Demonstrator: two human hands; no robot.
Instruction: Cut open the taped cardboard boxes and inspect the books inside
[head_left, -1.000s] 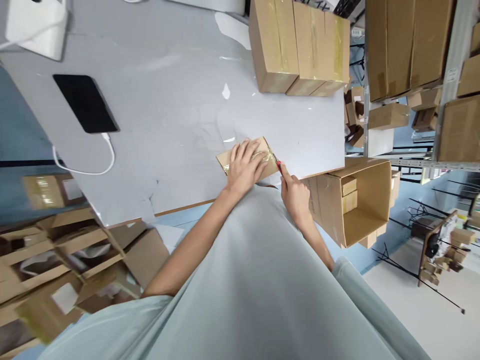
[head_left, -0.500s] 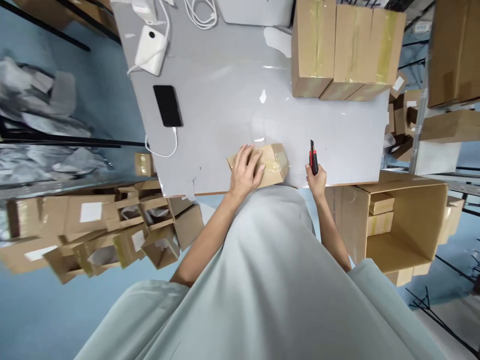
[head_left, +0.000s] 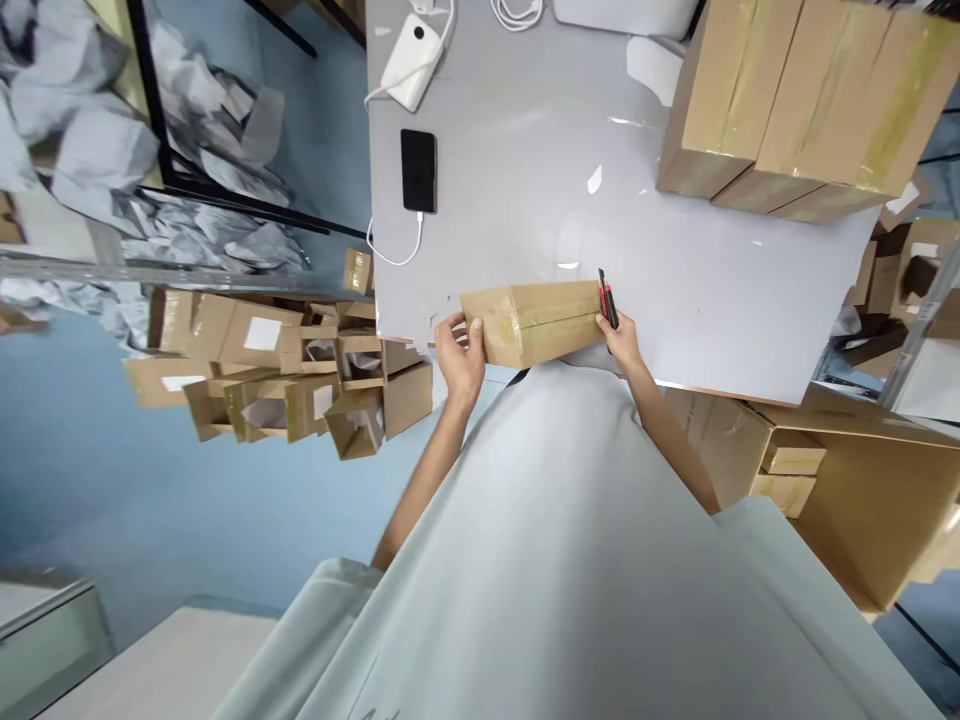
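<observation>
A small taped cardboard box (head_left: 536,322) is at the near edge of the grey table, its long side running left to right. My left hand (head_left: 460,358) grips its left end, thumb on the near face and fingers behind. At the box's right end, my right hand (head_left: 621,340) is closed around a red and black box cutter (head_left: 608,303), whose blade points away from me. The fingers of that hand also touch the box end.
Three larger taped boxes (head_left: 795,110) stand at the table's back right. A black phone (head_left: 418,170) on a white cable and a white power bank (head_left: 412,62) lie at the left. A big open carton (head_left: 862,490) is below right; several open boxes (head_left: 360,415) sit lower left.
The view has shifted. The small box has turned and been raised on its side; my left hand went from its top to its left end, and my right hand with the cutter came against its right end.
</observation>
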